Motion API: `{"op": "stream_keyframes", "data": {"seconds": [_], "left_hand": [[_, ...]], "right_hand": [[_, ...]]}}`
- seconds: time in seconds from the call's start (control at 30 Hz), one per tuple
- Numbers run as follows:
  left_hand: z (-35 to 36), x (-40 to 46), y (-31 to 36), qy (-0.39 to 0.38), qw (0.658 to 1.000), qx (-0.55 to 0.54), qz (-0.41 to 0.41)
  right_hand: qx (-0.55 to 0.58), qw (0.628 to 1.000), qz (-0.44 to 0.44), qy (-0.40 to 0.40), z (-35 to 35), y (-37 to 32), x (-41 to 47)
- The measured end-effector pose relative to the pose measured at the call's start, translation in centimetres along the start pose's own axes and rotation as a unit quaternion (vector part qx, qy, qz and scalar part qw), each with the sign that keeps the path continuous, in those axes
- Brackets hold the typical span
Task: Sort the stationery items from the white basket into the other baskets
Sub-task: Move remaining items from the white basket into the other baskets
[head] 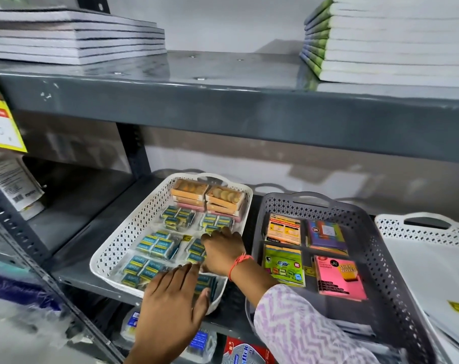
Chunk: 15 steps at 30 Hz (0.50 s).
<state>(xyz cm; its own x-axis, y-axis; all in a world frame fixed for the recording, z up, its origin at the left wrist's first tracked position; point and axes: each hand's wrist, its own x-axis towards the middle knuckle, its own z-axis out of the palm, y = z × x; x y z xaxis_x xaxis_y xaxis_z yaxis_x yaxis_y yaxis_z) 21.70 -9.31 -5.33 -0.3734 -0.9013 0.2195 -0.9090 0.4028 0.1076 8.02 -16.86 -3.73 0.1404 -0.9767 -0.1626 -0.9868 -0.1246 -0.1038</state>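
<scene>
**Head view: both hands down in the white basket among stapler-pin packets**

Reaching into the white basket (pixel 112 248), right hand (pixel 221 249) curled down over the blue-and-yellow packets (pixel 157 244) near its right wall, fingers closing on one though the grasp itself being hidden, so cannot tell. Left hand (pixel 170 295) lying flat and spread, released, over the packets at the near rim, pinning rather than holding.

Risking, from here: dragging a neighbouring clear-wrapped bundle up with the one being pinched, since packets are lying tight and overlapping; tipping the basket forward, its near edge overhanging the shelf (pixel 73 274) under the left palm.

Sitting beyond the right fingertips: orange boxes (pixel 207 197) stacked at the far end. Lying just right of the right wrist: grey basket (pixel 386 248) holding sticky-note pads (pixel 338 277) in four piles. Further right: another white basket (pixel 417 227) holding flat white sheets.
</scene>
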Motion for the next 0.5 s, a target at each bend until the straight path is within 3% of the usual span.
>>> {"op": "stream_keyframes", "data": {"seconds": [0.5], "left_hand": [[-0.74, -0.21, 0.21, -0.036, 0.999, -0.002, -0.014]], "right_hand": [[0.010, 1.000, 0.007, 0.008, 0.26, -0.01, 0.05]]}}
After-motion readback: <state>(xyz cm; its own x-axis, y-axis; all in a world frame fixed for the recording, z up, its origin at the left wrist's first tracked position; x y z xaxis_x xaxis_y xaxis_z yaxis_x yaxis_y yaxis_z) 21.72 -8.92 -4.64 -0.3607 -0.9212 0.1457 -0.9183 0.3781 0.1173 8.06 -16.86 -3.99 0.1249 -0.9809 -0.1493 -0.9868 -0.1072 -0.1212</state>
